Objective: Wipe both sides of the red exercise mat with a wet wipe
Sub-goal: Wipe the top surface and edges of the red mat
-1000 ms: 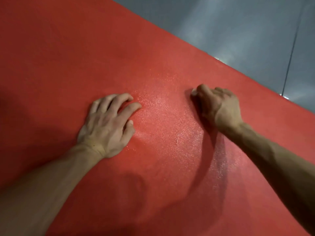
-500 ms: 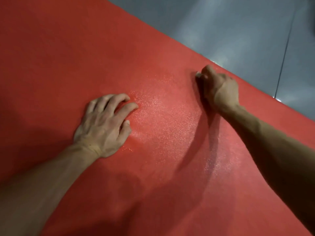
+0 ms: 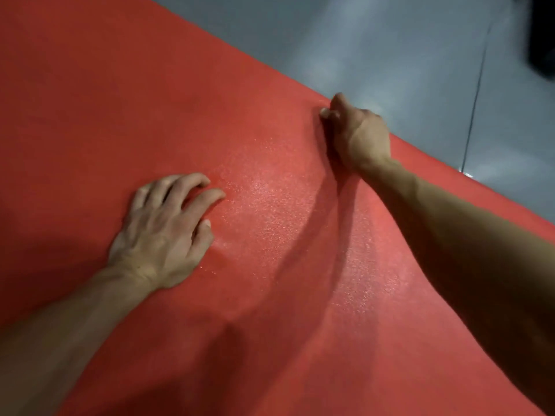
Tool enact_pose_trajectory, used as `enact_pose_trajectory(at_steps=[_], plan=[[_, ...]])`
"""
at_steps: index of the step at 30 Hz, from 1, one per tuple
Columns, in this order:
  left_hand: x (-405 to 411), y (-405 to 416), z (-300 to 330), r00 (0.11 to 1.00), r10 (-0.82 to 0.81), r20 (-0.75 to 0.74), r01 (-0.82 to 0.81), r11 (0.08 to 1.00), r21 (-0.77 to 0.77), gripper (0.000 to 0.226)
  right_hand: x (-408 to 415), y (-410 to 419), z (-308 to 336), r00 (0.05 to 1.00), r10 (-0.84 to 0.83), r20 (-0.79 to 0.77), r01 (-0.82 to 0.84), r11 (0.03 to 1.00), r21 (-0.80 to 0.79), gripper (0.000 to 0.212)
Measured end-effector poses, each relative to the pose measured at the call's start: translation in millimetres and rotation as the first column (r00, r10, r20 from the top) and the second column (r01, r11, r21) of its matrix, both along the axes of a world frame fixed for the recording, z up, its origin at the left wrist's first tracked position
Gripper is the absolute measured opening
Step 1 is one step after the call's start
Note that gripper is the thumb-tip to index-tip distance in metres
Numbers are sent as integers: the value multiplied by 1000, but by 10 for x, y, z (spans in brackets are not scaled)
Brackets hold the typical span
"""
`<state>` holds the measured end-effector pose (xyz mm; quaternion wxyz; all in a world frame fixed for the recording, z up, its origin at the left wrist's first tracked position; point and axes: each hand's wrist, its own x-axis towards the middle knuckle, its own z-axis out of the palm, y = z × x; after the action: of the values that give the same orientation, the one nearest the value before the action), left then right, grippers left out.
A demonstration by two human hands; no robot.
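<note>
**A:** What is filling the view, and what kind of room is this?

**B:** A red mat [image 3: 150,100] is lying flat and taking up most of the scene, from the near edge out to the far left. Its surface is looking finely pebbled, and a band through the middle is glistening with small bright specks, as if damp. Its far edge is running on a slant from the upper left down to the right. Beyond that edge a smooth grey floor [image 3: 375,40] is showing, catching a soft pale reflection. A thin dark line [image 3: 477,85] is crossing the floor on the right, and something dark [image 3: 543,34] is sitting blurred at the far right corner; I cannot tell what it is.

**A:** Where are the hands?

**B:** Both bare forearms are reaching in from the near side. The left hand [image 3: 162,232] is resting palm down on the mat at centre left, fingers spread and slightly bent, holding nothing. The right hand [image 3: 357,136] is pressing down at the mat's far edge, fingers curled under into a fist. A small pale bit of a wipe [image 3: 325,113] is peeking out at the fingertips, the rest being hidden inside the fist.

**A:** Is anything getting in the way?

**B:** The right forearm is covering the mat's right side, and the arms are casting dark shadows across the near part.
</note>
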<state>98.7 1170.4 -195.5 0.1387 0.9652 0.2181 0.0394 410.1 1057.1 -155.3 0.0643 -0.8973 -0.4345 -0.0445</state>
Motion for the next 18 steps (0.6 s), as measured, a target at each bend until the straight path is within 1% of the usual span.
enact_pose_trajectory(at_steps=[1,2,3,4,5,6,7,8,9,10,11,12,13,14,15,16,17,18], plan=[[6,1,5,1000,0,4,0,1000,-5,48,-57,8,2,1000,9,-19,-9,1000,8,33],[12,-3,11,1000,0,6,0,1000,-8,48,-217,-37,-8,997,69,-30,-69,998,6,32],[13,-5,15,1000,1,9,0,1000,-8,48,-464,-122,-34,986,159,-51,-159,987,11,29],[16,-6,15,1000,1,13,-1,1000,-9,48,-759,-240,-58,958,267,-105,-265,964,31,23],[9,-4,11,1000,1,16,-1,1000,-5,48,-1080,-398,-88,904,386,-181,-389,921,23,16],[5,-2,8,1000,-2,15,2,1000,1,48,-1397,-610,-92,830,507,-233,-522,853,1,9],[3,1,5,1000,-7,14,7,1000,6,48,-1626,-793,-99,761,602,-241,-623,782,-14,9],[4,8,2,1000,-12,14,12,1000,6,48,-1705,-893,-88,713,661,-234,-686,727,-35,13],[10,13,-3,1000,-15,17,15,1000,6,48,-1613,-897,-89,707,670,-225,-693,720,-32,14],[3,6,-10,1000,-18,17,17,1000,6,48,-1446,-826,-95,761,622,-185,-635,772,-22,12],[-2,4,-11,1000,-14,19,14,1000,6,47,-1227,-737,-102,835,537,-119,-542,840,-15,8],[-4,3,-9,1000,-9,23,9,1000,5,47,-946,-643,-96,904,427,-26,-428,904,-13,10],[-1,1,-11,1000,-7,26,7,1000,4,47,-664,-592,-72,952,302,53,-301,953,-19,14],[5,-6,-15,1000,-9,25,9,1000,5,47,-488,-586,-52,976,207,71,-208,978,14,16],[6,-11,-13,1000,-9,20,9,1000,4,48,-460,-616,-50,983,175,55,-178,983,46,16],[13,-8,-3,1000,-4,18,4,1000,2,48,-586,-669,-37,979,202,32,-203,977,57,17],[15,-1,7,1000,0,18,0,1000,-1,48,-812,-750,-39,959,280,-41,-278,959,47,15],[10,0,9,1000,1,18,-1,1000,0,49,-1094,-842,-39,915,380,-134,-381,924,22,11]])
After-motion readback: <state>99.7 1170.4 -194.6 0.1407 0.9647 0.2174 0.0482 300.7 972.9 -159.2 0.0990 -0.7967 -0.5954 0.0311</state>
